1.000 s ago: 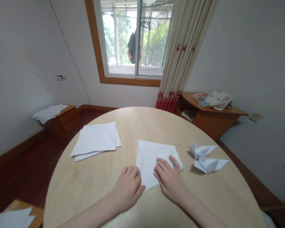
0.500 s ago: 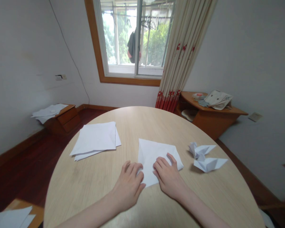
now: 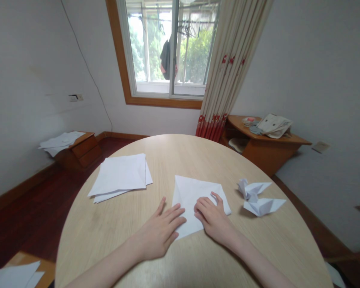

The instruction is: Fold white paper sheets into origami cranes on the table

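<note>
A white sheet of paper (image 3: pixel 195 190) with folded edges lies flat on the round wooden table (image 3: pixel 180 152). My left hand (image 3: pixel 159 230) rests at its left edge, fingers spread and stretched out, the tips on the paper. Over the right part of the sheet lies my right hand (image 3: pixel 213 218), palm down, fingers bent and apart, pressing on the paper without gripping it. Right of the sheet stand two folded paper figures (image 3: pixel 262 206), one behind the other, with pointed wings.
A stack of white paper (image 3: pixel 120 174) lies at the table's left. Beyond the table are a low cabinet (image 3: pixel 85 150) with papers on it, a corner desk (image 3: pixel 273 152) holding a cloth bag (image 3: pixel 274 125), and a curtain (image 3: pixel 231 60). More sheets (image 3: pixel 15 276) lie at lower left.
My left hand has opened out from bent fingers to spread ones and now lies flatter on the paper's left edge. My right hand has barely moved.
</note>
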Available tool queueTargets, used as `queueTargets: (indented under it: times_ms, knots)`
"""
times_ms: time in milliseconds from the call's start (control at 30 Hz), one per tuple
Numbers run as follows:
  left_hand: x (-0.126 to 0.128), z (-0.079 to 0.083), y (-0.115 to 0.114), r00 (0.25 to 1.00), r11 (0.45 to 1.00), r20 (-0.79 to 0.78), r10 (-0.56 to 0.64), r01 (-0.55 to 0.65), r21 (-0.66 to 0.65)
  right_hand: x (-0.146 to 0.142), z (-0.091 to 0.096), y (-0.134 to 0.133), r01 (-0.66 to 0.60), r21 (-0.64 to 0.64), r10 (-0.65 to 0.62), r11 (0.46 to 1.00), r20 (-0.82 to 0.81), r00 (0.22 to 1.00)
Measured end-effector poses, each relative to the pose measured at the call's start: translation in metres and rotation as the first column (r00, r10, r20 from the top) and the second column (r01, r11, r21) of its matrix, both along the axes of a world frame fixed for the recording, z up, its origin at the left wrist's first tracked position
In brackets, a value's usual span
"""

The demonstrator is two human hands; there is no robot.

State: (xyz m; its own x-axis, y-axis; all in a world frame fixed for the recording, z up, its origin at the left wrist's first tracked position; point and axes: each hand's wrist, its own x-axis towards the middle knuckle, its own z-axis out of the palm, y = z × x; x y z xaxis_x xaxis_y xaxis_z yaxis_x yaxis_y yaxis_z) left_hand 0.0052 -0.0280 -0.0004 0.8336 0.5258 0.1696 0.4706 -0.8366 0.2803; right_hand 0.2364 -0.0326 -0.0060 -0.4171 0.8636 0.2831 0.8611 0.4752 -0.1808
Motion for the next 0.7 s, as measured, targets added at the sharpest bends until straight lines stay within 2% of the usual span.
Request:
queueTargets:
  times_ms: [333,500,700]
  knots:
    - [0.005,0.008,-0.009,0.996,0.996,0.015,-0.084,0.085,-0.028,0.002,0.011,-0.005,-0.129,-0.132,0.127,0.983,-0.02,0.992]
    - [0.009,0.002,-0.011,0.996,0.997,-0.031,-0.08,0.08,-0.011,0.003,0.012,-0.005,-0.153,-0.174,0.148,0.973,-0.044,0.988]
    - [0.01,-0.002,-0.01,0.994,0.996,-0.055,-0.092,0.092,0.006,0.002,0.012,-0.004,-0.144,-0.16,0.145,0.977,-0.005,0.989]
